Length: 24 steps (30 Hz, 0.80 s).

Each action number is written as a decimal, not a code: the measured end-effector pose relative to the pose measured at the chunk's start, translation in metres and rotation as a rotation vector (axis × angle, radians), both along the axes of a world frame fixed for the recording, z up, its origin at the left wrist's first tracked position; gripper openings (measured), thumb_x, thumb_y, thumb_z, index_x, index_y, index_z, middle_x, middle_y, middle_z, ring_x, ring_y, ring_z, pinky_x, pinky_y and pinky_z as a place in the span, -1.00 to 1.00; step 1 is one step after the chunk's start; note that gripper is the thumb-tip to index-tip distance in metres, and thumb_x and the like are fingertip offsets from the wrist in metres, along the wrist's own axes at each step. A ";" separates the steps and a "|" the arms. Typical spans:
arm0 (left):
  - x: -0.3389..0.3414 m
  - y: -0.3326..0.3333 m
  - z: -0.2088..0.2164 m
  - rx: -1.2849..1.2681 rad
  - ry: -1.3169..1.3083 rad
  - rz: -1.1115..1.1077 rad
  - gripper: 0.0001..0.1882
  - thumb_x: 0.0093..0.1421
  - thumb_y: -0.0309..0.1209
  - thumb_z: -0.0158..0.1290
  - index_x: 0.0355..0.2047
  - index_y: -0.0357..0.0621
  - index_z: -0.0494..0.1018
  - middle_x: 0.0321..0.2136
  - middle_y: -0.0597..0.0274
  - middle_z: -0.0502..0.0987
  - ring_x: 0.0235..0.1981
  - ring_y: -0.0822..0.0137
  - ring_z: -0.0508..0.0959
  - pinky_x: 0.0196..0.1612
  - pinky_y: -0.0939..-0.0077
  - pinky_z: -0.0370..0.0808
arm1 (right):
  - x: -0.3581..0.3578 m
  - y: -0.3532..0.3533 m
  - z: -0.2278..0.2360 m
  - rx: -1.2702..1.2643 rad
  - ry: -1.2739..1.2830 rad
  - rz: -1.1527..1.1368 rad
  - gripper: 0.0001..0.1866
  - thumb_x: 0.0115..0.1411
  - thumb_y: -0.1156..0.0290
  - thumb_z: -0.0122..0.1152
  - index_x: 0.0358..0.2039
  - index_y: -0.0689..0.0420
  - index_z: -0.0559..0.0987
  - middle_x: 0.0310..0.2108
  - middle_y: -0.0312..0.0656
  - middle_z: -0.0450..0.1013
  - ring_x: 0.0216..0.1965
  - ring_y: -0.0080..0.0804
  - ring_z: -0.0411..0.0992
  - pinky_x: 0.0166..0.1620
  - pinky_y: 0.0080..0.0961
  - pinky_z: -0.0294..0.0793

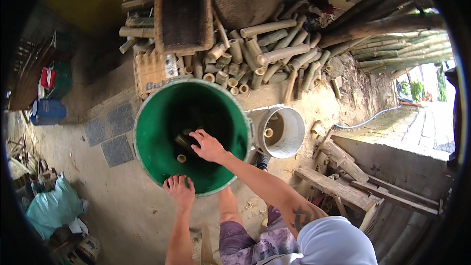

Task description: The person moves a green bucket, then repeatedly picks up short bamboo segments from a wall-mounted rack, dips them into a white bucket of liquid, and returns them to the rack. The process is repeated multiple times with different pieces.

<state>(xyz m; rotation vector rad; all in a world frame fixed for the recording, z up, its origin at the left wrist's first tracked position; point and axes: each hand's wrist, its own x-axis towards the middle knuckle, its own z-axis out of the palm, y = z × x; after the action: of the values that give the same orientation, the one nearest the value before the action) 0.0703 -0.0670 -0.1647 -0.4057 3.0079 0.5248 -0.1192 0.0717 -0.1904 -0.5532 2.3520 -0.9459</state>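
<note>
A large green drum (151, 132) stands upright in front of me, its inside dark toward the bottom. My left hand (180, 191) rests on its near rim, fingers curled over the edge. My right hand (210, 148) reaches down inside the drum, fingers bent around the end of a dark bamboo piece (183, 141). Shadow hides part of that grip. Just below it, the pale round end of another short bamboo piece (181, 158) shows. To the drum's right is a white bucket (290, 137) with a few bamboo pieces (268, 132) in it.
Cut bamboo lengths (284, 54) are piled beyond the drum, beside a cardboard box (149, 71) and a dark rectangular tray (184, 19). A wooden bench (338, 189) stands at right. Bamboo rings (252, 203) lie on the floor near my legs. At left sits a blue container (49, 112).
</note>
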 end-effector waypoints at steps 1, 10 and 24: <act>0.001 0.000 -0.001 -0.003 0.005 0.008 -0.85 0.11 -0.35 0.18 -0.33 -0.11 0.58 -0.27 0.19 0.59 -0.07 0.12 0.49 0.16 0.04 0.27 | 0.001 0.017 0.025 -0.114 0.085 -0.073 -0.58 0.24 0.38 0.25 0.10 0.14 0.47 0.04 0.03 0.43 -0.04 -0.03 0.54 0.01 -0.19 0.60; -0.057 0.058 0.006 0.244 0.043 0.166 -0.71 0.18 -0.52 0.14 -0.06 -0.12 0.49 0.02 0.02 0.44 0.07 -0.06 0.44 0.09 0.01 0.36 | 0.027 0.268 0.019 0.187 -0.060 -0.674 -0.67 0.16 0.46 0.27 -0.05 0.19 0.54 -0.08 0.05 0.47 -0.10 0.08 0.54 -0.10 -0.09 0.57; -0.145 0.290 -0.036 0.375 0.056 0.234 -0.41 0.44 -0.22 -0.06 0.30 -0.41 0.16 0.16 -0.29 0.29 0.12 -0.17 0.40 0.15 0.04 0.37 | 0.016 0.349 -0.257 0.513 -0.246 -0.522 -0.34 0.20 0.33 0.16 0.32 0.12 0.27 0.40 0.30 0.04 0.07 0.23 0.46 0.15 -0.02 0.47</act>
<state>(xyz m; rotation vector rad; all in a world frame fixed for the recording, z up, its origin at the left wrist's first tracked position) -0.0747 0.2234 -0.2003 -0.7230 2.8318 1.1097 -0.1029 0.4205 -0.4470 0.3734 2.4120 -0.5270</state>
